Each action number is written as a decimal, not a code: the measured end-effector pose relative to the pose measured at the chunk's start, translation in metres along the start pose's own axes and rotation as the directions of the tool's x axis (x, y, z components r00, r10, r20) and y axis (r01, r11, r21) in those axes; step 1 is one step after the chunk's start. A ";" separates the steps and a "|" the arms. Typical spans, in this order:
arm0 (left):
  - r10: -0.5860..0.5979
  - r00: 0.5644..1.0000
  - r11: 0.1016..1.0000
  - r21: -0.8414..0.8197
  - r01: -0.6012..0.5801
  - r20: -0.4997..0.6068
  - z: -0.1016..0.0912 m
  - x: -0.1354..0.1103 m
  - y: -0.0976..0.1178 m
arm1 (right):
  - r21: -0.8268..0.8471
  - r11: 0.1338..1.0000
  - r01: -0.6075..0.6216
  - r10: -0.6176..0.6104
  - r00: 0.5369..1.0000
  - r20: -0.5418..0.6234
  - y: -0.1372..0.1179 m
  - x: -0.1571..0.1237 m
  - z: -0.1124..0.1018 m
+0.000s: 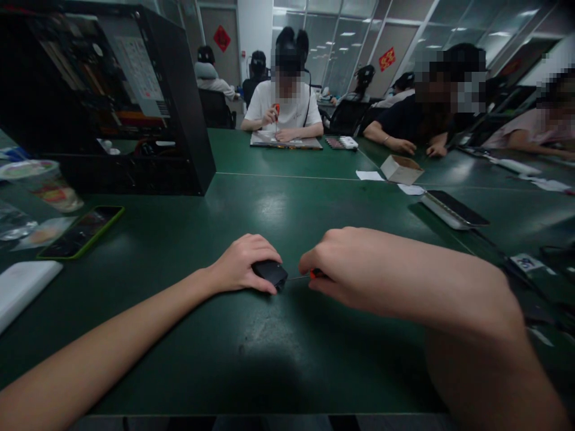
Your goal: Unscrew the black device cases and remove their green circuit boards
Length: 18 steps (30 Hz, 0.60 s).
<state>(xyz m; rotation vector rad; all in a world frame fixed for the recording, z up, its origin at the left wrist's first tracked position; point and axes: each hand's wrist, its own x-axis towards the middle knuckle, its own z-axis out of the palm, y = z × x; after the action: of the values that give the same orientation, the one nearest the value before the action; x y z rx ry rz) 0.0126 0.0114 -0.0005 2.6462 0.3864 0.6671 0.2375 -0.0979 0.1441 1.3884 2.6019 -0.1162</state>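
A small black computer mouse (272,272) rests on the green table, and my left hand (250,261) is closed around its far and near sides. From the right comes my right hand (324,263), its fingers wrapped round a screwdriver (314,273) with a red and black handle, mostly hidden by the hand. The thin metal shaft points left and its end meets the mouse's right end; whether the tip sits inside a gap or only touches it, I cannot tell.
A black computer case (175,120) with an open side stands at back left. Nearby are a plastic cup (47,185), a phone in a green case (83,232) and a white object (27,287). A small box (401,170) and a dark-topped device (453,209) lie right; people sit across the table.
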 end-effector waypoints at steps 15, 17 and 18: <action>-0.182 0.972 0.949 0.232 0.213 -0.146 -0.001 -0.001 -0.002 | -0.001 0.986 -0.164 0.164 0.986 0.039 -0.012 0.013 0.008; -0.209 0.963 0.934 0.258 0.249 -0.170 -0.001 -0.001 -0.005 | -0.014 0.982 -0.191 0.191 0.981 0.020 -0.018 0.014 0.013; -0.218 0.960 0.929 0.265 0.260 -0.177 -0.002 -0.002 -0.006 | -0.014 0.980 -0.198 0.199 0.980 0.012 -0.019 0.014 0.017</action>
<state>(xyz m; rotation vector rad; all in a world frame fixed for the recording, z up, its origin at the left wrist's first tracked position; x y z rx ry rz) 0.0093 0.0167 -0.0021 2.7562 0.8958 0.7746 0.2159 -0.0996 0.1242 1.6266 2.4315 -0.0797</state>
